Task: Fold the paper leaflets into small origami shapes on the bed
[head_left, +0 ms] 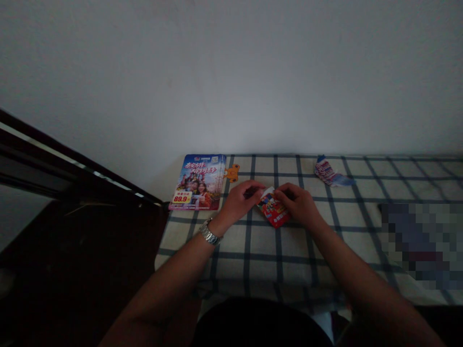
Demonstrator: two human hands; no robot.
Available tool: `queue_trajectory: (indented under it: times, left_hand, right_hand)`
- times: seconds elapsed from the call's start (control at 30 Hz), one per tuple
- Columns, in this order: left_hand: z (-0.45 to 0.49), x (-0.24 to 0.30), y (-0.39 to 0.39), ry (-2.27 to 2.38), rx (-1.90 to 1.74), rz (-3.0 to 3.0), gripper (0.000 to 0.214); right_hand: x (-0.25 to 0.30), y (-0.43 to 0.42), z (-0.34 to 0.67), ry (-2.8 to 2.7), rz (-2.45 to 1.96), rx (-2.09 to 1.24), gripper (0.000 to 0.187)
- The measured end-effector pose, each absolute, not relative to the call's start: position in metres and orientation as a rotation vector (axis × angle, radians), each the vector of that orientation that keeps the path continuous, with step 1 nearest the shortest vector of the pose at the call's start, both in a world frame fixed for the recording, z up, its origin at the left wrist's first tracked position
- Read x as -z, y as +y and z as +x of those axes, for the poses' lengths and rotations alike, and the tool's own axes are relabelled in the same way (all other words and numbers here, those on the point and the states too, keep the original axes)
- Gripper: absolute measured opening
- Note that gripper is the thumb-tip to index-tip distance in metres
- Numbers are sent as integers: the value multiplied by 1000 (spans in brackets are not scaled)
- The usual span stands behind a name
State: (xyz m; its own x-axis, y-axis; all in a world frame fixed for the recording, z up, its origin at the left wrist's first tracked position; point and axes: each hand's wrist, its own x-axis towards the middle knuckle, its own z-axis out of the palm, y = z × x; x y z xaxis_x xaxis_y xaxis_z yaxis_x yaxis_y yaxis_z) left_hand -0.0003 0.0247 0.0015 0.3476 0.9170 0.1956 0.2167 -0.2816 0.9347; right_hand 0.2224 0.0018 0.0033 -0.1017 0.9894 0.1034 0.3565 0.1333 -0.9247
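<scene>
Both of my hands meet over a small folded piece of red printed paper point(275, 213) lying on a checked cloth point(289, 255). My left hand point(240, 200), with a metal watch on its wrist, has its fingers curled and pinches the paper's top left edge. My right hand point(298, 202) is closed too, its fingers pressing the paper's upper right edge. The white back of the paper shows between my fingertips.
A stack of colourful leaflets point(198, 182) lies at the cloth's far left corner, an orange paper shape point(232, 172) beside it. A folded blue and red paper piece point(328, 172) sits near the wall. A dark wooden surface point(79, 250) spreads to the left. A blurred patch covers the right.
</scene>
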Motion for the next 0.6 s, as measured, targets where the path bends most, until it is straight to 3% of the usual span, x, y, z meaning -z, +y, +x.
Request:
queue_trajectory:
  times: [0.6]
  left_hand:
    - [-5,0,25,1252,-903,2137,17]
  right_hand:
    - [2,7,225,-2069,-1172,-511,17]
